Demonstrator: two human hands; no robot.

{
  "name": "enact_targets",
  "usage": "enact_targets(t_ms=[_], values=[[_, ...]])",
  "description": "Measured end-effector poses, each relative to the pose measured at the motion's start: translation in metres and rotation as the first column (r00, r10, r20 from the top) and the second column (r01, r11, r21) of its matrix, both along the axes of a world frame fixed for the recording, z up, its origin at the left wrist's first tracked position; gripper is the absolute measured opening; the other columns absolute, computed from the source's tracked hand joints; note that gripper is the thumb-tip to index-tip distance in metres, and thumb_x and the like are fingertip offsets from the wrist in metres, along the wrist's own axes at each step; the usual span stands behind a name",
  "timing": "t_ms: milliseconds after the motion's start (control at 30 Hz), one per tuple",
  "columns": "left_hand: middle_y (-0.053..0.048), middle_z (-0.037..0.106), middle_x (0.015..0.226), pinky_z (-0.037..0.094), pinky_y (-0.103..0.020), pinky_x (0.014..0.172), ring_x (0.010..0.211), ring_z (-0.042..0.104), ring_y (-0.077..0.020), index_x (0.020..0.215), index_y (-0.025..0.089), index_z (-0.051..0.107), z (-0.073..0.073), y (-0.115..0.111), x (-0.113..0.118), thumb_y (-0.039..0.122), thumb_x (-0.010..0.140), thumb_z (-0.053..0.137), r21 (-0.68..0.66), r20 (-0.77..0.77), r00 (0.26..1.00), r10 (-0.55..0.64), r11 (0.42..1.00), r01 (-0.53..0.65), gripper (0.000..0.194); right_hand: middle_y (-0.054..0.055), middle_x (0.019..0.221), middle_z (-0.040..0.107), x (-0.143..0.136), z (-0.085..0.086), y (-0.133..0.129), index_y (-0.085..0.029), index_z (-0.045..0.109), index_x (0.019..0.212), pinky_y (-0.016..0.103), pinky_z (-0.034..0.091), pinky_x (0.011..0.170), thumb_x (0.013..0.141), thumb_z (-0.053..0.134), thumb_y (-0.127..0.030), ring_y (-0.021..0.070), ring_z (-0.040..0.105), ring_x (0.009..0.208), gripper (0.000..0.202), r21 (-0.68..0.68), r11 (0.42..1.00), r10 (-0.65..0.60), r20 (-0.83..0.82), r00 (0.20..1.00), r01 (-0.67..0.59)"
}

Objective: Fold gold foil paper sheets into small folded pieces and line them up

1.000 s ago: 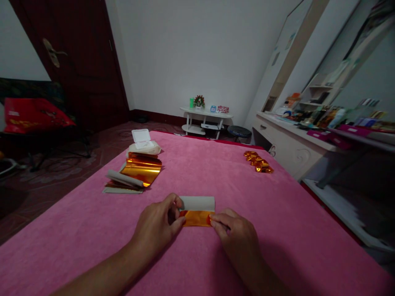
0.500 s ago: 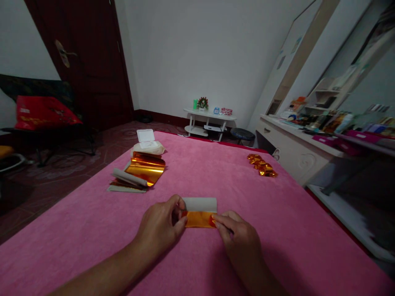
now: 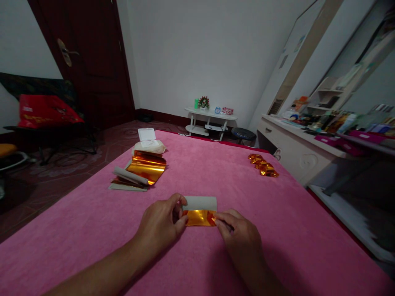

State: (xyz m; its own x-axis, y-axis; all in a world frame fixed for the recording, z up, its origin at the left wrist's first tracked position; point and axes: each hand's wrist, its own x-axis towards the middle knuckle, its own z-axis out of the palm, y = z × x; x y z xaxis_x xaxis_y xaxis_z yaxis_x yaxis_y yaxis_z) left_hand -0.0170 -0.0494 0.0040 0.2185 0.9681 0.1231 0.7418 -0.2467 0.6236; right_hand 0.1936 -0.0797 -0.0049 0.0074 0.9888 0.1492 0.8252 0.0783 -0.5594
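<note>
A sheet of gold foil paper point(image 3: 199, 218) lies on the pink cloth in front of me, its shiny near part folded over and its grey backing point(image 3: 201, 202) showing along the far side. My left hand point(image 3: 163, 220) pinches the left end of the gold strip between thumb and fingers. At the opposite end, my right hand point(image 3: 239, 230) grips the right corner, where the foil is creased and bent. The fingertips hide both ends of the strip in part.
Loose gold foil sheets point(image 3: 147, 167), some curled grey side out, lie at the left. Behind them sits an open white box point(image 3: 147, 135). Several folded gold foil pieces point(image 3: 263, 165) rest at the right. The pink cloth point(image 3: 191, 263) spreads under everything.
The foil's right end looks slightly more creased under my right fingers, and the gold strip catches more light. Both hands keep their hold; the view has shifted a little.
</note>
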Motion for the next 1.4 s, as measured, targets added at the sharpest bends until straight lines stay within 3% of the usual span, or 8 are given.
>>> enact_targets(t_ms=[200,967,1067,1167,1267,1400], values=[[0.005,0.064,0.064,0.031,-0.023,0.053,0.056,0.057,-0.0132,0.090,0.023,0.053,0.001,0.001,-0.004,0.021,0.078,0.051,-0.014,0.007,1.000,0.018,1.000,-0.018,0.012,0.001,0.086,0.068,0.000,0.001,0.000,-0.027,0.073,0.090,0.026,0.046,0.071,0.086,0.048,-0.022,0.0164,0.064,0.075,0.027,-0.003,1.000,0.026,0.040,0.999,-0.026],[0.005,0.059,0.068,0.032,-0.023,0.055,0.062,0.055,-0.0131,0.087,0.022,0.051,0.002,-0.004,-0.007,0.021,0.075,0.062,0.032,-0.098,0.994,0.055,0.998,-0.052,0.016,0.001,0.086,0.068,0.001,-0.001,0.000,-0.028,0.072,0.092,0.026,0.046,0.070,0.087,0.047,-0.024,0.0156,0.064,0.073,0.026,0.007,0.999,0.048,0.110,0.993,-0.050],[0.001,0.060,0.088,0.038,-0.023,0.063,0.075,0.055,-0.0134,0.096,0.024,0.058,0.003,-0.006,-0.006,0.018,0.082,0.055,0.153,-0.117,0.993,-0.031,0.987,0.049,0.015,0.000,0.084,0.067,0.000,0.001,0.000,-0.028,0.072,0.091,0.025,0.045,0.067,0.086,0.047,-0.023,0.0154,0.063,0.073,0.026,0.025,0.999,0.042,0.130,0.991,-0.046],[-0.002,0.060,0.105,0.041,-0.026,0.072,0.089,0.054,-0.0155,0.105,0.028,0.063,0.005,-0.007,-0.002,0.019,0.090,0.049,0.305,-0.248,0.940,-0.235,0.902,0.306,0.022,0.000,0.083,0.067,0.000,0.002,-0.001,-0.028,0.072,0.090,0.025,0.045,0.065,0.087,0.047,-0.025,0.0149,0.063,0.071,0.026,0.022,0.999,0.044,0.139,0.989,-0.047],[-0.003,0.066,0.096,0.040,-0.030,0.073,0.090,0.053,-0.0174,0.104,0.025,0.065,0.005,-0.005,0.001,0.023,0.093,0.049,0.346,-0.401,0.834,-0.379,0.780,0.521,0.020,0.000,0.083,0.066,0.000,0.002,-0.001,-0.028,0.072,0.091,0.025,0.044,0.065,0.088,0.047,-0.025,0.0147,0.063,0.071,0.026,0.017,0.999,0.047,0.143,0.989,-0.050],[-0.004,0.067,0.083,0.038,-0.030,0.068,0.078,0.055,-0.0148,0.098,0.019,0.066,0.000,-0.004,0.004,0.019,0.094,0.046,0.355,-0.460,0.796,-0.394,0.740,0.572,0.021,0.001,0.084,0.066,0.000,0.002,0.000,-0.027,0.072,0.091,0.025,0.045,0.065,0.087,0.047,-0.024,0.0151,0.063,0.072,0.026,0.012,0.998,0.051,0.139,0.989,-0.053]])
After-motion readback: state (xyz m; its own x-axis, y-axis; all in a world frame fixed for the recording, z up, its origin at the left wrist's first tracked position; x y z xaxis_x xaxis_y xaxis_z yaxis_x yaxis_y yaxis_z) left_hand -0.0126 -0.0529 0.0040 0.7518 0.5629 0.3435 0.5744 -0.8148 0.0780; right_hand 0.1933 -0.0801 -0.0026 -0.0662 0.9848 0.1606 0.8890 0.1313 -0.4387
